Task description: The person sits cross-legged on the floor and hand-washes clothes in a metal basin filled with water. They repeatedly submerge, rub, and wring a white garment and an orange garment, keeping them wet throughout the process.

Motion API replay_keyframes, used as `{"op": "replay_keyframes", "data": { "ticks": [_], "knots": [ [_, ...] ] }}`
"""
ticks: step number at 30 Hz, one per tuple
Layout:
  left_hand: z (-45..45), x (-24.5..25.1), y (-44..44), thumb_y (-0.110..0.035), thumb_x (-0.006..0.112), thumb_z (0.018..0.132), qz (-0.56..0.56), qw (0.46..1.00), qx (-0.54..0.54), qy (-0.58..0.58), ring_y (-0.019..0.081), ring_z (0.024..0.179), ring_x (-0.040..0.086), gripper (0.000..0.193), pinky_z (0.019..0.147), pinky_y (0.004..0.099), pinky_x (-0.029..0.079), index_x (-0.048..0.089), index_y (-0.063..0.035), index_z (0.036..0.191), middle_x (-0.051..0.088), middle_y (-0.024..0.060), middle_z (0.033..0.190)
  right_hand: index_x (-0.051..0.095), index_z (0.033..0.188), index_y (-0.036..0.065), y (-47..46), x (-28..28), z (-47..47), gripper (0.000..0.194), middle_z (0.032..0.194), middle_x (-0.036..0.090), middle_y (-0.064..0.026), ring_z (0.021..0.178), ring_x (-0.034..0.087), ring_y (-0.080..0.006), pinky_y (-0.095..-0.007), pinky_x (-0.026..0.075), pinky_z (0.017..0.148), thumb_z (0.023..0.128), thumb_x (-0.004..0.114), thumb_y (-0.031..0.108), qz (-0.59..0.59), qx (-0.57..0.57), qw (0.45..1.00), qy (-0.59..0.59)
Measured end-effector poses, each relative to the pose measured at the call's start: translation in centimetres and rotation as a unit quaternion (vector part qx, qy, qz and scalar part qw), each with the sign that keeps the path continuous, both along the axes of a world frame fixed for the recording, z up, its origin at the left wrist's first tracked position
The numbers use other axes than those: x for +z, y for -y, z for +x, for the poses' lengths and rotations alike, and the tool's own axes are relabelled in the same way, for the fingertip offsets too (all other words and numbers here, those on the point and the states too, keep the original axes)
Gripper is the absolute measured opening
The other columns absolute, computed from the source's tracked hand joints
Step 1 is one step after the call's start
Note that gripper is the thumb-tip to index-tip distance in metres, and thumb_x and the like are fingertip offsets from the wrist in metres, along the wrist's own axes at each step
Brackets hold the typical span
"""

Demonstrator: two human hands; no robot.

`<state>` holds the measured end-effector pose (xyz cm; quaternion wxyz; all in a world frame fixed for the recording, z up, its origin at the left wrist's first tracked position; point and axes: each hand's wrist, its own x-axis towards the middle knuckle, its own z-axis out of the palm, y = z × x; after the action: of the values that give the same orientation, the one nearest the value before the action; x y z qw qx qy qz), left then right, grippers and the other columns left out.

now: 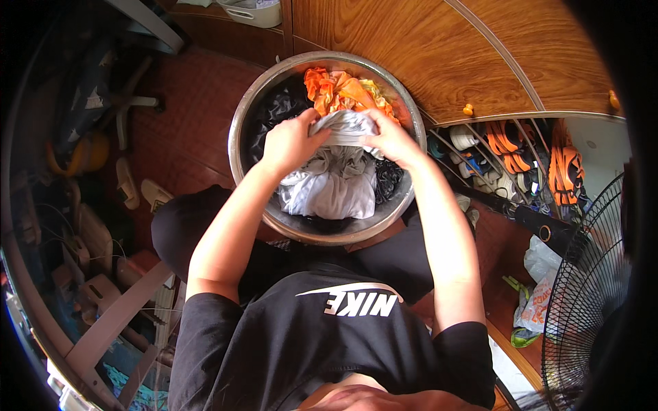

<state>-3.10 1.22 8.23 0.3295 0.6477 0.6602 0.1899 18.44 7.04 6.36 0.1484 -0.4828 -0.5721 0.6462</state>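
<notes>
A round metal basin stands in front of me, between my legs, with wet-looking clothes in it. My left hand and my right hand grip the two ends of a bunched, light grey cloth over the middle of the basin. From this cloth, more grey fabric hangs or lies below; where one piece ends I cannot tell. A white garment lies nearest me. Orange and yellow cloth is heaped at the far side, black shiny cloth at the left, and dark crinkled fabric at the right.
A wooden cabinet rises beyond the basin. Shoes fill a rack at the right, near a black fan and plastic bags. Slippers and a chair base are on the red floor at the left.
</notes>
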Motion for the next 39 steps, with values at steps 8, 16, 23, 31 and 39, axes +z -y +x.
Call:
{"op": "replay_keyframes", "data": {
  "ticks": [8, 16, 23, 31, 39],
  "knots": [
    [3.7, -6.3, 1.8, -0.017, 0.048, 0.083, 0.003, 0.908, -0.178, -0.379, 0.0289, 0.08, 0.065, 0.027, 0.058, 0.0373, 0.051, 0.046, -0.0156, 0.11, 0.056, 0.0178, 0.101, 0.049, 0.103, -0.001, 5.6, -7.9, -2.1, 0.025, 0.108, 0.051, -0.0275, 0.103, 0.048, -0.0419, -0.0463, 0.04, 0.087, 0.081, 0.051, 0.01, 0.403, 0.109, 0.802, 0.427],
    [2.2, -3.5, 0.1, -0.024, 0.056, 0.084, 0.0, 0.998, 0.056, 0.012, 0.0368, 0.082, 0.062, 0.026, 0.066, 0.0405, 0.05, 0.057, -0.0069, 0.103, 0.063, 0.0192, 0.085, 0.055, 0.115, 0.005, 2.4, -2.2, -1.9, 0.035, 0.104, 0.063, -0.012, 0.089, 0.063, -0.0188, -0.0276, 0.048, 0.078, 0.083, 0.048, -0.008, 0.233, -0.127, 0.956, 0.123],
    [6.4, 0.5, 3.3, -0.029, 0.061, 0.082, 0.188, 0.978, -0.051, 0.079, 0.0362, 0.061, 0.06, 0.024, 0.053, 0.0416, 0.046, 0.051, -0.0079, 0.085, 0.059, 0.0185, 0.069, 0.058, 0.1, 0.005, 2.5, 0.1, -4.5, 0.027, 0.086, 0.062, -0.0069, 0.075, 0.061, -0.0199, -0.0315, 0.05, 0.069, 0.088, 0.054, 0.029, -0.259, -0.353, 0.837, -0.327],
    [6.3, -1.8, 1.5, -0.034, 0.056, 0.083, 0.173, 0.982, 0.056, -0.051, 0.0354, 0.056, 0.06, 0.026, 0.052, 0.0426, 0.049, 0.055, -0.0085, 0.082, 0.058, 0.0167, 0.06, 0.059, 0.099, 0.009, 3.6, -3.1, -5.7, 0.03, 0.091, 0.064, -0.0037, 0.082, 0.06, -0.0159, -0.0311, 0.048, 0.074, 0.091, 0.05, 0.036, -0.315, -0.372, 0.815, -0.315],
    [4.0, -1.9, -0.2, -0.034, 0.053, 0.087, 0.063, 0.989, 0.115, -0.066, 0.0349, 0.062, 0.062, 0.027, 0.055, 0.0449, 0.048, 0.056, -0.0079, 0.086, 0.061, 0.0171, 0.064, 0.061, 0.099, 0.008, 2.5, -0.2, -5.0, 0.026, 0.08, 0.064, -0.0041, 0.071, 0.062, -0.0144, -0.0295, 0.048, 0.063, 0.087, 0.056, 0.031, -0.212, -0.359, 0.894, -0.163]
  ]
}}
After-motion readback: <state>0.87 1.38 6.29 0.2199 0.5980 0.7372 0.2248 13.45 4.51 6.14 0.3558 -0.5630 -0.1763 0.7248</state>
